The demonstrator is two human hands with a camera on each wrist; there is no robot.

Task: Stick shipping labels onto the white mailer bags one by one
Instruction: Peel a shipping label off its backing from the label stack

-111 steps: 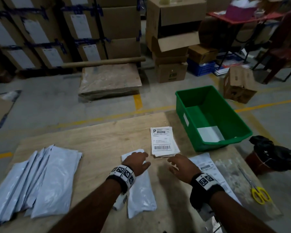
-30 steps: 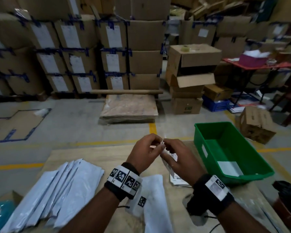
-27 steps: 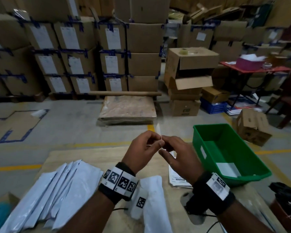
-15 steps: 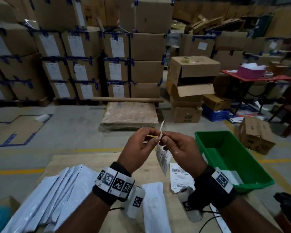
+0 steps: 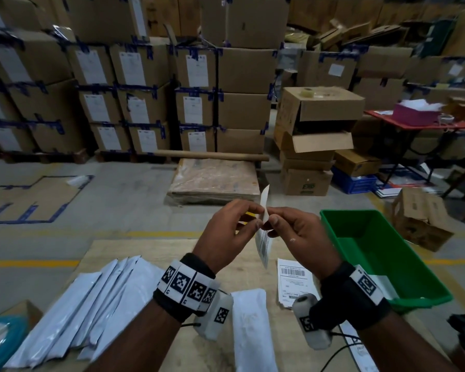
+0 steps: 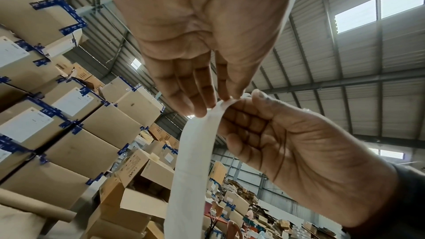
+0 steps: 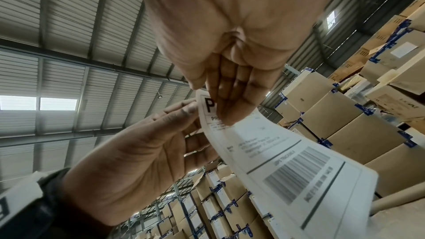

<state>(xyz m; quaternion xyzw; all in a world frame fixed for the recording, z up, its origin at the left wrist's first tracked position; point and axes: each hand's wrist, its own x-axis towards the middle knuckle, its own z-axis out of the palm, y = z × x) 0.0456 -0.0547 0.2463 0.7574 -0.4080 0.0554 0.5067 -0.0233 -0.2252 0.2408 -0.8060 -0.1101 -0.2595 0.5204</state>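
Both hands hold one shipping label [image 5: 263, 244] upright above the wooden table [image 5: 151, 253]. My left hand [image 5: 254, 217] pinches its top corner from the left. My right hand [image 5: 271, 220] pinches the same corner from the right. A white flap [image 5: 265, 200] stands up above the fingertips. The right wrist view shows the shipping label's [image 7: 276, 155] printed face with a barcode, and the left wrist view shows the shipping label's [image 6: 193, 161] blank back. One white mailer bag [image 5: 253, 331] lies flat below my hands. More mailer bags [image 5: 91, 304] are fanned out at the left.
A stack of labels [image 5: 295, 283] lies on the table right of the single bag. A green bin [image 5: 373, 251] stands at the table's right edge with a white sheet inside. Stacked cardboard boxes [image 5: 145, 103] fill the far side of the floor.
My hands left the label stack on the table, lifted one label and brought it up in front of me. Over the last second the white flap has risen further above my fingertips.
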